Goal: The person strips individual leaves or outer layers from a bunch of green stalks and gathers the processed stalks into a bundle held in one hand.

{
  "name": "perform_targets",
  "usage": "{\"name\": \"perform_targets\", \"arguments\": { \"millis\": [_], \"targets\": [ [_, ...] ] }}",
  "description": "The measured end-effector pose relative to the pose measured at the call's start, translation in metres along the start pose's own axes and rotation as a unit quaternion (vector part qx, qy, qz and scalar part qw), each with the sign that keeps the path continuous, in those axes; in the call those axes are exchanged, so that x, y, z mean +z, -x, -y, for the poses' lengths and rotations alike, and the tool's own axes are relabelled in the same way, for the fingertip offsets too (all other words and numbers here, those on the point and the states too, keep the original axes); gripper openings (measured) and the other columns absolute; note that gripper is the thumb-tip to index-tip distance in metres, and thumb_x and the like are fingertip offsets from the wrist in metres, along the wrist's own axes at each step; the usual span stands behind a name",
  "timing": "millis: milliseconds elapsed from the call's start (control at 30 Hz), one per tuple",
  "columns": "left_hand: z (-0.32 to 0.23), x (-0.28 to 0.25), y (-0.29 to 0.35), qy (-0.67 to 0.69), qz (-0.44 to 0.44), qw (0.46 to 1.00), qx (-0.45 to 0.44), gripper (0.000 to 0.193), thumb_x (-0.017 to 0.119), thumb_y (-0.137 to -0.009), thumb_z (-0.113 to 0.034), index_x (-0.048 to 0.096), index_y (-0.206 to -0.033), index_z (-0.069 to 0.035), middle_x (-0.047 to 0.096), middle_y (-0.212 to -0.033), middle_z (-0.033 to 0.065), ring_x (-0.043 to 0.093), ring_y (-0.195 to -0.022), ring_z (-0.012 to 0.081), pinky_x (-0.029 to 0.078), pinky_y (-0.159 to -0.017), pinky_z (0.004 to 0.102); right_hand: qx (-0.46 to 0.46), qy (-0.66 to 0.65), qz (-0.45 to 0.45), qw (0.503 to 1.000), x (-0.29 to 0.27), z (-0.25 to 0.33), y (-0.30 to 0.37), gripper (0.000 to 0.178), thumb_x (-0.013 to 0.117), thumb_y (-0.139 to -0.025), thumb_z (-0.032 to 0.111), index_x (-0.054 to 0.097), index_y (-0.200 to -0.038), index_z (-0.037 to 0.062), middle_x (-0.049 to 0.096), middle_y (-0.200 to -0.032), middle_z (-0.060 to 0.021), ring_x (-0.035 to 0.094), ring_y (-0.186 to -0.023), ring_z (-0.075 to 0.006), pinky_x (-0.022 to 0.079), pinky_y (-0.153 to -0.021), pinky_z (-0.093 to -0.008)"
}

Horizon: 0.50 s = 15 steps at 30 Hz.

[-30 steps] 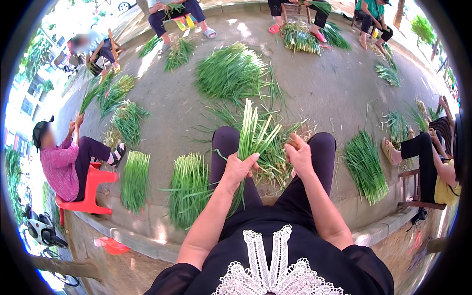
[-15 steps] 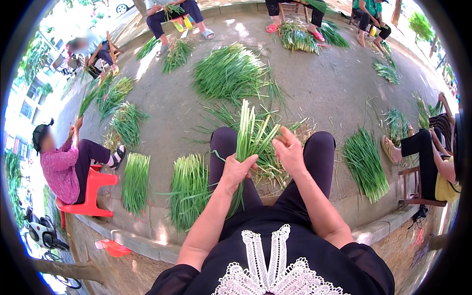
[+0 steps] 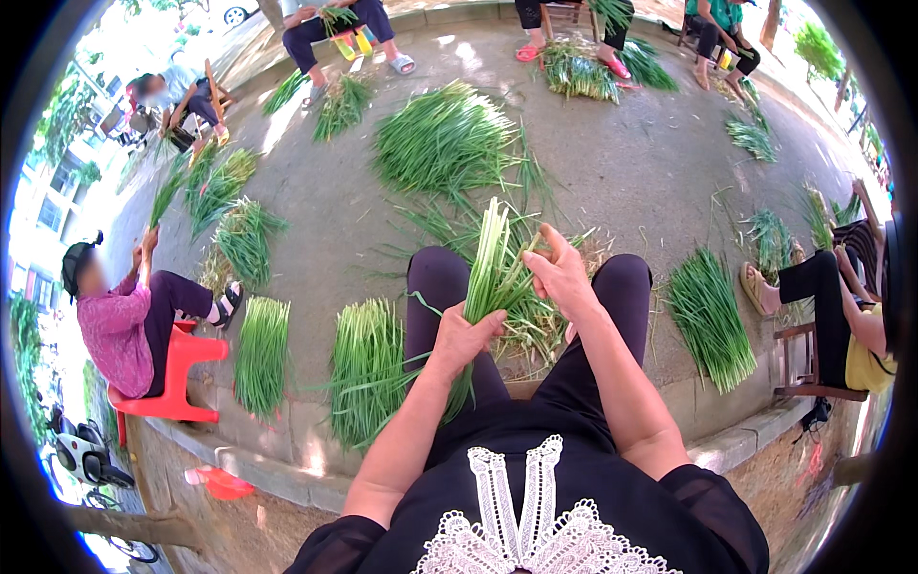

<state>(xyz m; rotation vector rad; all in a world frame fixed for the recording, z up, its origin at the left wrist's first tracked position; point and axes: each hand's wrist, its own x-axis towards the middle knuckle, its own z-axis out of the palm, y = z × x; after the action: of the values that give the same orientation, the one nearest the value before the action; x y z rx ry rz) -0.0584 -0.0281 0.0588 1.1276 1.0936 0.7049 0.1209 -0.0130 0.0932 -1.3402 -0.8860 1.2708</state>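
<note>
Between my knees, my left hand (image 3: 466,335) is closed round a bunch of garlic chives (image 3: 491,251), pale stalk ends up and green leaves hanging below the fist. At the bunch's right edge, my right hand (image 3: 562,277) pinches at an outer stalk with thumb and forefinger; the fingertips partly hide it. Loose chives and pale trimmings (image 3: 535,330) lie on the ground under my hands. Beside my left knee rests a neat pile of chives (image 3: 366,359), and a large heap of chives (image 3: 445,139) spreads out ahead of me.
To the left, a person in a pink top (image 3: 120,311) sits on a red plastic stool (image 3: 186,373) next to another chive pile (image 3: 262,349). More chives (image 3: 712,320) lie at my right, near a seated person's wooden chair (image 3: 813,368). Several others sit around the pavement's far side.
My right hand has shifted slightly left and up, its thumb and forefinger now at the outer stalks. The bunch in my left hand has moved a little to the right.
</note>
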Motion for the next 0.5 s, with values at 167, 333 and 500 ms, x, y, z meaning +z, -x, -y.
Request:
{"name": "perform_targets", "arguments": {
  "millis": [167,333,500],
  "targets": [
    [0.0010,-0.0007,-0.0009,0.016,0.003,1.000,-0.002,0.015,0.065,-0.080,-0.013,0.059,-0.086,0.000,0.060,-0.061,0.0036,0.051,-0.045,0.0068,0.039,-0.041,0.0194,-0.021,0.002,0.027,0.999,-0.0037,-0.0044,0.0008,0.061,0.050,-0.088,0.006,0.017,-0.137,-0.0069,0.049,-0.065,-0.0021,0.042,-0.047,-0.0073,0.035,-0.042,-0.0218],
    [0.0018,-0.0010,-0.0015,0.010,0.006,1.000,-0.003,0.014,0.064,-0.081,-0.013,0.059,-0.086,-0.001,0.060,-0.061,0.0034,0.051,-0.045,0.0066,0.038,-0.041,0.0191,-0.038,0.007,0.031,0.999,-0.0059,-0.0042,0.0035,0.060,0.049,-0.088,0.005,0.018,-0.137,-0.0066,0.046,-0.062,-0.0009,0.043,-0.049,-0.0082,0.035,-0.045,-0.0223],
    [0.0016,-0.0013,-0.0011,0.007,0.002,1.000,-0.005,0.015,0.064,-0.081,-0.014,0.059,-0.087,-0.001,0.060,-0.061,0.0032,0.051,-0.045,0.0063,0.038,-0.041,0.0190,-0.052,0.011,0.026,0.998,-0.0073,-0.0091,0.0033,0.060,0.049,-0.087,0.005,0.019,-0.137,-0.0056,0.045,-0.060,-0.0004,0.042,-0.048,-0.0082,0.034,-0.044,-0.0223]
  ]
}}
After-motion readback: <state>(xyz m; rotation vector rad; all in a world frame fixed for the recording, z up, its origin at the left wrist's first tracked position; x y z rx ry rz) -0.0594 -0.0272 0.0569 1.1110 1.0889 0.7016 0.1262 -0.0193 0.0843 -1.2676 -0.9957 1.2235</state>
